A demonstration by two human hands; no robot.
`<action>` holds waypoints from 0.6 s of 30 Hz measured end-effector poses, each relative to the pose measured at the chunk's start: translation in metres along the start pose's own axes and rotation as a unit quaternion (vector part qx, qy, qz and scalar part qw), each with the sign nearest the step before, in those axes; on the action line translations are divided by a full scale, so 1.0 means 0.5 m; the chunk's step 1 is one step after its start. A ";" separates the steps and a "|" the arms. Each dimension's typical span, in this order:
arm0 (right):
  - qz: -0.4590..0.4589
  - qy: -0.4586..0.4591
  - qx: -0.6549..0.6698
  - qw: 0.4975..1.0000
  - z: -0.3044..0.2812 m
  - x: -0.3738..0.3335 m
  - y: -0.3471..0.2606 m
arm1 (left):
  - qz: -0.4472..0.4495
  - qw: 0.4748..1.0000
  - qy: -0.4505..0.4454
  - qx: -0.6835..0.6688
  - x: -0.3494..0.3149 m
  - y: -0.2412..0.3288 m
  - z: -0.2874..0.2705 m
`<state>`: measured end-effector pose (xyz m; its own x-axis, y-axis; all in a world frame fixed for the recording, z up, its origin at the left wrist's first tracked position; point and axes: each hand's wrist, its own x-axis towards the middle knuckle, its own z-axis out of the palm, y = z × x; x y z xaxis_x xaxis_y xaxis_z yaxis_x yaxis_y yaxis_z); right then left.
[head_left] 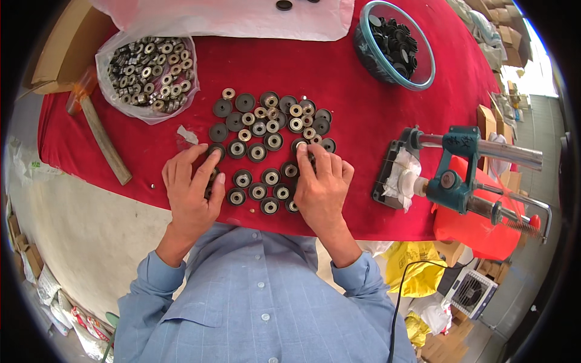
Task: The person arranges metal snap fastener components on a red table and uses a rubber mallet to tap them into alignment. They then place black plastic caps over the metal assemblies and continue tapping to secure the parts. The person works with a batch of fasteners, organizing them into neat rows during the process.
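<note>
Several black round caps (pixel 244 102) lie grouped on the red cloth, many with a silver ball bearing (pixel 270 176) seated in them. Other bearings, such as one loose bearing (pixel 228 94), rest on or beside the caps at the far side. My left hand (pixel 192 192) is at the group's left edge, fingers spread, with thumb and index finger by a dark cap (pixel 216 150). On the right edge, my right hand (pixel 321 190) has its fingers extended, the index fingertip touching a bearing in a cap (pixel 296 145). Its thumb is hidden, and another cap is partly covered by its fingers.
A plastic bag of bearings (pixel 158 72) sits far left, near a wooden-handled hammer (pixel 106 138) and a cardboard box (pixel 69 45). A blue bowl (pixel 362 51) of black caps stands far right. A green hand press (pixel 449 181) occupies the table's right side. White sheeting (pixel 236 18) covers the back.
</note>
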<state>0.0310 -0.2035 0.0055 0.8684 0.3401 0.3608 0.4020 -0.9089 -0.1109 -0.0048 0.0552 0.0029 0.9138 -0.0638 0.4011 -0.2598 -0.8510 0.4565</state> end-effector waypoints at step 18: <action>0.003 0.016 0.081 0.997 0.015 0.094 0.066 | -0.001 1.000 0.005 0.023 0.115 0.035 0.086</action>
<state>0.0873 -0.2158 0.0120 0.8624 0.3237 0.3893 0.4402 -0.8592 -0.2608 0.0564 0.0142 -0.0001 0.9110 -0.0562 0.4085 -0.2426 -0.8742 0.4207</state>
